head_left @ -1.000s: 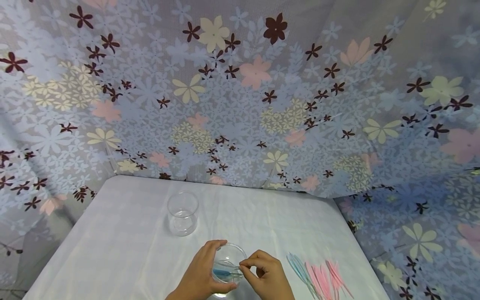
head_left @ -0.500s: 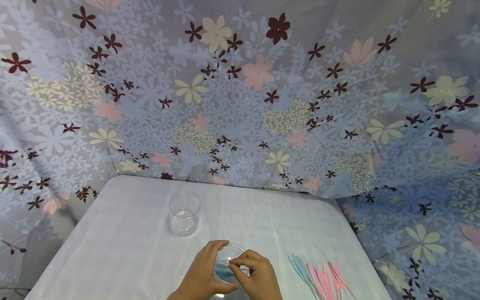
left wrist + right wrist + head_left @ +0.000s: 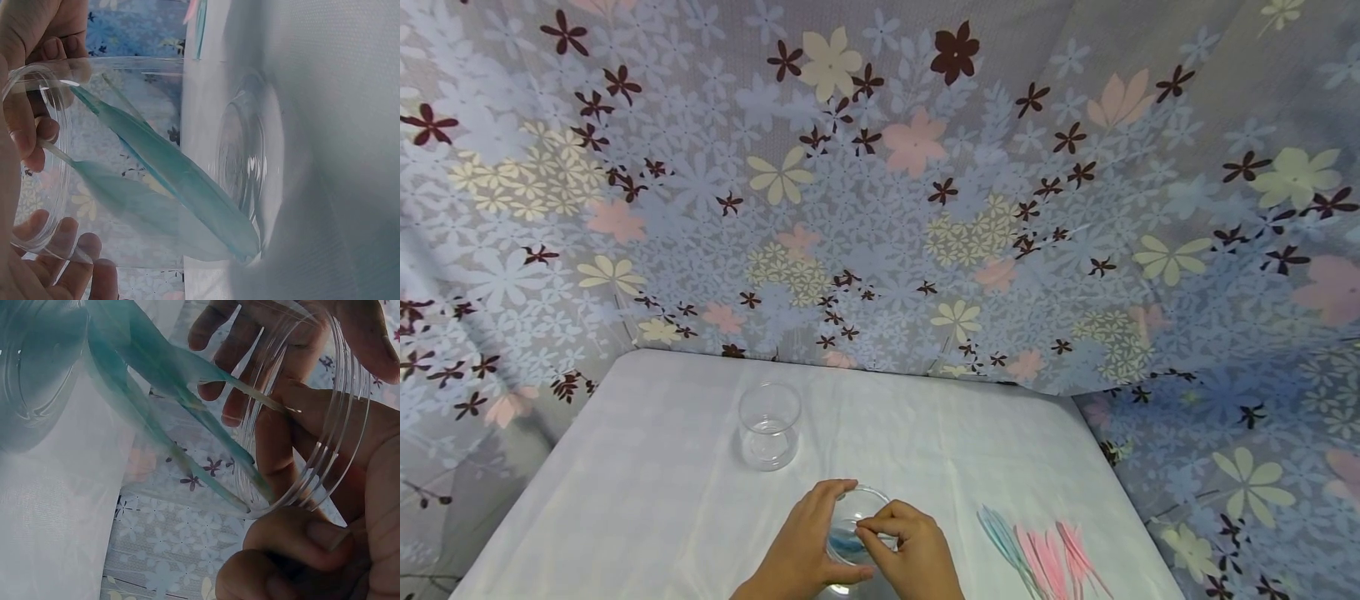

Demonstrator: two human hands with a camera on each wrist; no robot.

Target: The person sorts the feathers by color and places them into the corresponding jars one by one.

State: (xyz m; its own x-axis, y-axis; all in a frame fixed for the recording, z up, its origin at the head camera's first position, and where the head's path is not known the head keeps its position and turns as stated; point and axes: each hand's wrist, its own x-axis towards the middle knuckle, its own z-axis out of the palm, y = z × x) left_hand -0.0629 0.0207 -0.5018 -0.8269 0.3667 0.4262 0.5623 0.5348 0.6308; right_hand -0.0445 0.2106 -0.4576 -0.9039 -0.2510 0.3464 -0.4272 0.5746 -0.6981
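A clear jar (image 3: 863, 492) stands on the white-covered table near its front edge. My left hand (image 3: 801, 550) grips its side, thumb and fingers spread around it near the rim. Over the jar's mouth, my right hand (image 3: 917, 550) pinches the pale quill of a blue-green feather (image 3: 125, 197) between thumb and forefinger. That feather's vane hangs inside the jar. More blue-green feathers (image 3: 181, 169) lean inside, their tips by the jar's base (image 3: 240, 150) and their quills (image 3: 215, 484) up toward the rim. In the head view, my right hand partly covers the mouth.
A second clear jar (image 3: 769, 429) stands farther back on the left. To the right of my hands lie blue feathers (image 3: 1006, 542) and two bunches of pink feathers (image 3: 1041, 558) on the white tablecloth (image 3: 647, 492). A flowered curtain (image 3: 865, 208) hangs behind the table.
My right hand has moved left over the jar's mouth with the feather, then stayed nearly still over the last half second. My left hand keeps its grip on the jar.
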